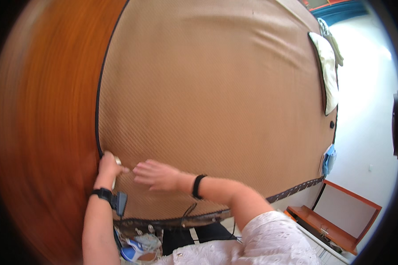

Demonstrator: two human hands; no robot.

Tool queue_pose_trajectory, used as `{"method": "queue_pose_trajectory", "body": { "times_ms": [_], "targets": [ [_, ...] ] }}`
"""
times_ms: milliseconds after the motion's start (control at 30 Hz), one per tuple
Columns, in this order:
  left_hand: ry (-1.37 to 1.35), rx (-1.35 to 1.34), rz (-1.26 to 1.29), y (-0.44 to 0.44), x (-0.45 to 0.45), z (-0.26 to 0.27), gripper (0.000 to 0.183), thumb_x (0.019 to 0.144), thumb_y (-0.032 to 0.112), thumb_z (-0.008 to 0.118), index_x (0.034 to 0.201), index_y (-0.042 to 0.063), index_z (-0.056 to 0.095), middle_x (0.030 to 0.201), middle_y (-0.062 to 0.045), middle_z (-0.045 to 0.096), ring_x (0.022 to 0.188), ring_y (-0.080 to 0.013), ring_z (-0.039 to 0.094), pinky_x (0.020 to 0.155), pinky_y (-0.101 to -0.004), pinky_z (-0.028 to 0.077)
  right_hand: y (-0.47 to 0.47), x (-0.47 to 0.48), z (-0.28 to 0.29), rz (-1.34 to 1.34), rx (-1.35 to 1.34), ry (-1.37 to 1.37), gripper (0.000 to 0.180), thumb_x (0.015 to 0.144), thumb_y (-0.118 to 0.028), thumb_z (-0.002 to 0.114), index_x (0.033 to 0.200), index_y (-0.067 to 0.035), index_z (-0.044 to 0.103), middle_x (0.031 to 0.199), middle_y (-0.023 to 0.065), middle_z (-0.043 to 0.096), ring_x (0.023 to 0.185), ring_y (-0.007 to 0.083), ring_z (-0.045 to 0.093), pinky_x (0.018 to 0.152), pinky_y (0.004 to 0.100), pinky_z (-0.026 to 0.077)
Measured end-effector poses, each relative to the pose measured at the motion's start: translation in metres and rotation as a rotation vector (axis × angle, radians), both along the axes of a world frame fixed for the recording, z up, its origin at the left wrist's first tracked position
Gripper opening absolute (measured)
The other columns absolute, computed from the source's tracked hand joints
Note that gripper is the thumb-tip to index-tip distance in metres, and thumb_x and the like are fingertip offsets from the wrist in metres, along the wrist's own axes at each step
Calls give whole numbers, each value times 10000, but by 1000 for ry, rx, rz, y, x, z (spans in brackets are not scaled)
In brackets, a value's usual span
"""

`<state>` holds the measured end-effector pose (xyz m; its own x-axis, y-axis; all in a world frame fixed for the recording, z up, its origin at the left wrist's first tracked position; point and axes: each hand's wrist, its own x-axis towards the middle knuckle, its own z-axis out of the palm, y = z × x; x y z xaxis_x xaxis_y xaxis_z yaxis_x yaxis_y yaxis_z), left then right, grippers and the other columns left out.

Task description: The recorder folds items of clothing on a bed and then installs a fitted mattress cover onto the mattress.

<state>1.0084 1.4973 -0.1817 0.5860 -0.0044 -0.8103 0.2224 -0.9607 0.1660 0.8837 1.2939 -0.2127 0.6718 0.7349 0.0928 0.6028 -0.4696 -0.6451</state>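
A brown woven mat with a dark edging [212, 99] covers the bed before me. At its near left corner, beside the wooden board, my left hand [108, 165] is at the dark edging. A pale object [117, 161], too little visible to name, shows between the thumb and fingers; the fingertips' grip is hidden. My right hand [156, 175] is spread palm down over the mat, just right of the left thumb, holding nothing. Whether it touches the mat is not clear. Black bands circle both wrists, and a small grey device is next to the left one.
A polished wooden board [56, 116] runs along the left. Pillows [326, 73] and folded blue cloth [329, 160] lie at the far right edge, near a white wall. An open wooden drawer [321, 228] stands lower right. A blue and white item [132, 250] and cables are below the bed edge.
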Motion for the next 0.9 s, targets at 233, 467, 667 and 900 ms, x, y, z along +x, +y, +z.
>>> {"method": "queue_pose_trajectory", "body": {
  "times_ms": [233,467,667,900],
  "targets": [
    [-96,3,-66,-5,4,10,770,460,181,899,1071,-61,497,1123,-231,572,1056,-324,562,893,-363,460,-209,-105,1,-1166,-679,2,576,837,-296,558,1371,-180,377,1456,142,268,1345,334,218,1073,496,176],
    [-432,11,-10,10,-61,5,585,718,389,727,1040,-14,450,984,-245,612,922,-403,587,790,-449,471,-185,-429,34,-1432,-970,661,683,889,-358,494,1416,-27,211,1457,258,165,1331,404,221,1058,460,264],
    [-258,-79,166,65,-222,21,424,784,375,654,1028,60,512,993,-230,580,928,-417,559,767,-477,457,-147,-378,69,-1167,-751,151,576,823,-200,624,1329,-61,388,1387,250,312,1227,403,373,974,456,346],
    [-708,-21,535,126,-314,33,451,811,268,629,1190,70,485,1187,-177,486,1059,-369,494,880,-412,424,-27,-268,73,-318,-458,409,404,708,-340,707,964,-68,552,920,135,506,913,318,507,763,426,432]
  ]
}}
